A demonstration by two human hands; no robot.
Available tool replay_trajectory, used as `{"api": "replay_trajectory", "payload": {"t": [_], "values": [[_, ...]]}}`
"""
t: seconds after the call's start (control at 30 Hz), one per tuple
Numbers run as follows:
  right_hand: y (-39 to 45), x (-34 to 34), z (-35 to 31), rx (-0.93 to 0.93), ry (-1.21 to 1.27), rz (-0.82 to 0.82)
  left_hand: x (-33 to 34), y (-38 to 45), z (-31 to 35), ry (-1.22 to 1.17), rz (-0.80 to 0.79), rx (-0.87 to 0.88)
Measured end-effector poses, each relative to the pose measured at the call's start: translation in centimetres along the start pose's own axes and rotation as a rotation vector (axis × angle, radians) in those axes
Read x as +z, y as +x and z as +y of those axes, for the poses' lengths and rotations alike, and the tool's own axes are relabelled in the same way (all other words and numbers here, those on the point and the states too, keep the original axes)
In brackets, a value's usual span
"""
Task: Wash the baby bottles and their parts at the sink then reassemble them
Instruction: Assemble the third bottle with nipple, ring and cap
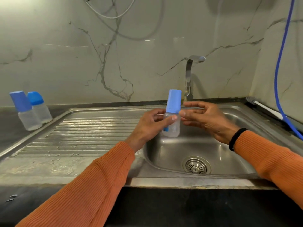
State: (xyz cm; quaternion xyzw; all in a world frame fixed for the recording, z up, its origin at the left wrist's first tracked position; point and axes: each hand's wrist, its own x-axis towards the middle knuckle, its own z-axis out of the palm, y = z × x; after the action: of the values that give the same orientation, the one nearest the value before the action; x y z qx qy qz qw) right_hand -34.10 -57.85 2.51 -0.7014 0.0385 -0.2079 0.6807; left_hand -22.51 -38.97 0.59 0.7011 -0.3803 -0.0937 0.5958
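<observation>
One bottle (pixel 172 118) upright, cap up

The held baby bottle (pixel 171 126) is clear plastic with a light blue cap (pixel 174 101). Two more clear bottles (pixel 35 116) wear deeper blue caps. Both sleeves (pixel 91 182) are ribbed orange; a black band (pixel 237 138) circles the right wrist. The sink (pixel 172 154) is ridged, brushed steel, the tabletop (pixel 9 128) black, the wall (pixel 98 54) white marble with grey veins, the hose (pixel 281 63) blue.
</observation>
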Motion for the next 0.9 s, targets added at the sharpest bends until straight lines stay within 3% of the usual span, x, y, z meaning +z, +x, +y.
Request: {"api": "replay_trajectory", "payload": {"t": [0.17,0.3,0.57,0.77,0.9], "values": [[1.1,3.3,-1.0,-0.017,-0.056,0.011,-1.3,-0.8,1.7,-0.215,0.025,-0.101],[2.4,7.7,-1.7,0.02,-0.056,-0.072,-6.0,-2.1,2.4,-0.176,0.091,-0.146],[5.0,25.2,-2.0,0.003,-0.136,-0.217,-21.1,-10.3,1.9,-0.002,0.369,-0.147],[6.0,39.2,-1.1,-0.055,-0.171,-0.304,-31.2,-15.3,-0.9,0.124,0.734,-0.117],[6.9,46.5,0.1,-0.056,-0.242,-0.386,-37.3,-15.8,-4.0,0.148,0.883,-0.148]]}}
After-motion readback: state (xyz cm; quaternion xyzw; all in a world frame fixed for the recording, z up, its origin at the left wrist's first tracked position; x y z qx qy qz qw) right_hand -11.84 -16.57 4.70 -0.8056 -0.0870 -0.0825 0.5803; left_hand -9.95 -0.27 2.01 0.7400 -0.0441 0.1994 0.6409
